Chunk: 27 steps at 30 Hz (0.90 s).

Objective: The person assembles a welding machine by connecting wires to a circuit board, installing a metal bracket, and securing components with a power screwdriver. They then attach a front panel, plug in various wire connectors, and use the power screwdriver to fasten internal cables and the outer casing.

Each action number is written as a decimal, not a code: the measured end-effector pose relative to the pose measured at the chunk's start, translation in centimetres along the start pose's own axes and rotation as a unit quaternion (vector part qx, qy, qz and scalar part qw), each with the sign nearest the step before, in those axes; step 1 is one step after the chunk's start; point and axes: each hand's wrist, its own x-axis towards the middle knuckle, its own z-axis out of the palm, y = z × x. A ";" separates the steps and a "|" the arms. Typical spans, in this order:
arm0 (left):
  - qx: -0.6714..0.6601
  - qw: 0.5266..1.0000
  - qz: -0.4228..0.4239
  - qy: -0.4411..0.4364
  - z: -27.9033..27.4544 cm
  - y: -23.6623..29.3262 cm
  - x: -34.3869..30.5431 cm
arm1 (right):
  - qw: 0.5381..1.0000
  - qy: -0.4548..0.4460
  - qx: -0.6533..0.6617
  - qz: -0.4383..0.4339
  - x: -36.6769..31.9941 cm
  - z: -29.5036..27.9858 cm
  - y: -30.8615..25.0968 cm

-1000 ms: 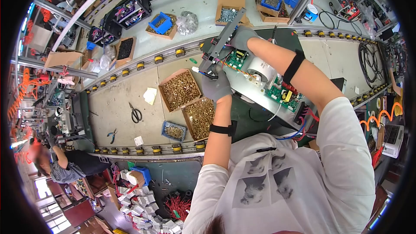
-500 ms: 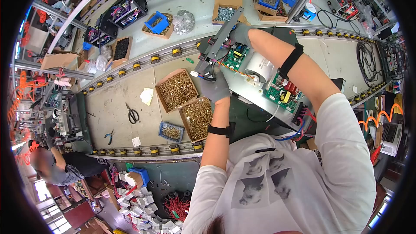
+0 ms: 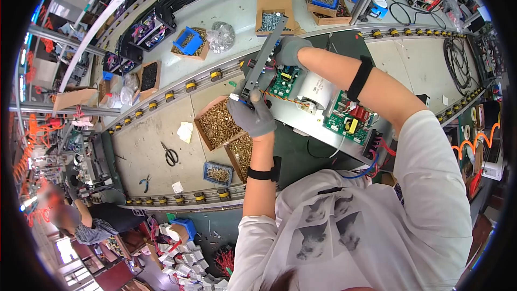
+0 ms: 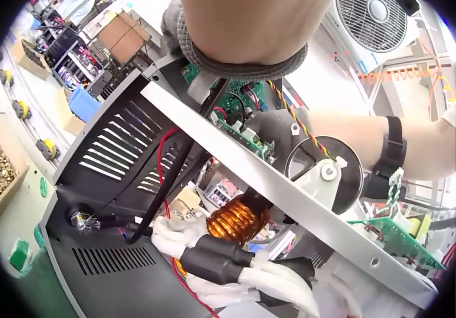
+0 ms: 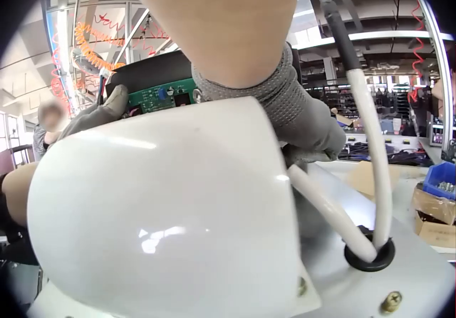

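A long dark metal panel [image 3: 264, 59] stands steeply at the left end of an opened electronic unit. At its lower end my grey-gloved left hand [image 3: 252, 116] grips the edge, thumb on the near side. My gloved right hand [image 3: 292, 51] holds the panel near its upper end, fingers curled in the right wrist view. Beside the hands are a green circuit board [image 3: 285, 78] and a big white cylinder [image 3: 316, 89] on a metal plate [image 3: 293, 116]. Inside the unit, the left wrist view shows a copper coil [image 4: 239, 222], thick white cables [image 4: 285, 282] and a slotted dark cover [image 4: 114, 261].
Boxes of brass fasteners [image 3: 218, 121] stand left of my left hand, with a small blue tray [image 3: 217, 173] below. Scissors [image 3: 170, 154] and pliers [image 3: 144, 183] lie farther left. A roller rail [image 3: 190, 85] runs behind. Another person [image 3: 89, 226] is at the far left.
My left hand has moved left, from beside the wires onto the lower end of the panel. The panel has shifted left and stands a little steeper; the right hand has moved with it.
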 end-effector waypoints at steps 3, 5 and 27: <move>-0.012 1.000 -0.005 0.011 0.2 -0.1 -0.2 | 0.999 0.003 -0.040 -0.006 0.7 0.6 0.1; -0.040 0.999 -0.023 0.028 0.3 0.1 -0.3 | 0.998 -0.020 -0.061 0.001 1.1 0.7 0.3; -0.084 0.995 -0.047 -0.036 -0.8 0.1 -0.1 | 0.995 0.011 0.097 -0.030 2.9 2.8 2.1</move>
